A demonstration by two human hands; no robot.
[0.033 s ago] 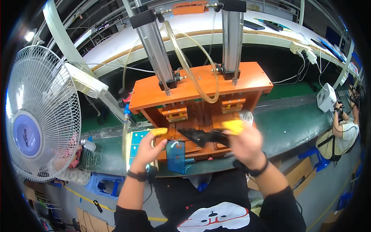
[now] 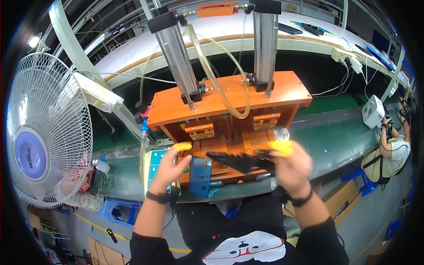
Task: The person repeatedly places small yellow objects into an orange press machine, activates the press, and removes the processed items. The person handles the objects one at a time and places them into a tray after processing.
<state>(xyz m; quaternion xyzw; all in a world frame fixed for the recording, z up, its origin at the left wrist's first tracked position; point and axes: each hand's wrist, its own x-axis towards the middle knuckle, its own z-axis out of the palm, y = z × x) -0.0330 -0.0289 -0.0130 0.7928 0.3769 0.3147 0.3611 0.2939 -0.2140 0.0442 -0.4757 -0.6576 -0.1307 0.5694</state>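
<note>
My right hand (image 2: 293, 171), blurred by motion, grips one end of a dark, angular, flat piece (image 2: 240, 163); its exact kind is too smeared to tell. The piece slants across the front of an orange press (image 2: 229, 90) and points toward my left hand (image 2: 166, 171). That left hand has thumb and forefinger apart and holds nothing. Yellow covers wrap fingertips on both hands. A see-through blue plate (image 2: 200, 176) stands at the press's front, just right of my left hand. Two orange stamping blocks (image 2: 199, 130) hang under the press's top, above its bed.
Two clear cylinders (image 2: 265, 48) with looping hoses rise from the press. A large fan (image 2: 48, 132) stands at left, beside a post. Cards with blue squares (image 2: 154, 165) lie left of the press on the green bench (image 2: 327, 132). Another person (image 2: 388, 154) sits at far right.
My right hand has moved right and slightly down, carrying the dark piece with it. My left hand has barely moved. The blue plate looks slightly shifted.
</note>
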